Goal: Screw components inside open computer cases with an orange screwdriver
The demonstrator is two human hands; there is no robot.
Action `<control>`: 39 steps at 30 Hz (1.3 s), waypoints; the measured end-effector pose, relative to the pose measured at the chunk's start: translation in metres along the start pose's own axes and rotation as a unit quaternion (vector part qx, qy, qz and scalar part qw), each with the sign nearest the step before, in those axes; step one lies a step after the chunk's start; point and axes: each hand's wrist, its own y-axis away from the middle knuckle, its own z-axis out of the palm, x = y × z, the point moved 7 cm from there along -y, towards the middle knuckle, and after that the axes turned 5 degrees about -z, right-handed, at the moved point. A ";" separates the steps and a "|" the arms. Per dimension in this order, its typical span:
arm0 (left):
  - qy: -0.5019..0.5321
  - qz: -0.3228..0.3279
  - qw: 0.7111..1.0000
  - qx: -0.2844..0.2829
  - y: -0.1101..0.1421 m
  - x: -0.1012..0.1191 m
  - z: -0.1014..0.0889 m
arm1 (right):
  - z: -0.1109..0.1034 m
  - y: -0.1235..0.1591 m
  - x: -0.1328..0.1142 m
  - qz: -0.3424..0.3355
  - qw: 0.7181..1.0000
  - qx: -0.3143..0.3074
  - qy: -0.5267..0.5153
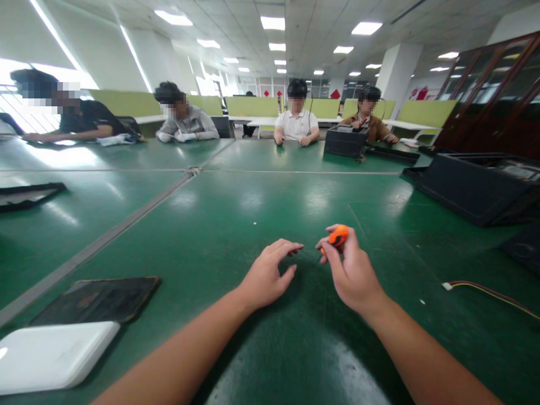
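Observation:
My right hand (356,275) is closed around a screwdriver (337,236) with an orange and black handle. Its thin dark shaft points down and to the left, near the green tabletop (253,197); the tip is hard to make out. To the left of it, my left hand (270,273) hovers over or rests on the table, which I cannot tell. Its fingers are curved, with the thumb apart from them and nothing between. A small gap separates the fingertips of the two hands.
At left lie a white case-like object (54,357) and a dark flat panel (97,298). Right of my hands are a wire with a white connector (447,286) and a black computer case (476,185). Several people sit across the table, one behind another black case (343,143).

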 end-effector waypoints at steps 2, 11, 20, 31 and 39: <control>0.000 0.000 1.000 -0.001 0.000 0.000 0.000 | 0.008 -0.001 0.004 0.022 0.997 -0.064 0.028; -0.006 0.010 1.000 -0.004 0.000 0.003 0.000 | 0.001 -0.001 0.004 0.013 1.000 -0.020 0.011; -0.010 0.011 1.000 -0.009 0.000 0.002 0.000 | -0.012 0.001 -0.007 -0.025 0.997 0.064 -0.040; -0.005 0.021 1.000 -0.011 0.000 0.004 0.001 | 0.011 0.002 0.004 0.015 0.996 -0.088 0.021; -0.004 0.018 1.000 -0.018 0.000 0.004 0.002 | -0.019 0.003 -0.010 -0.022 0.996 0.081 -0.042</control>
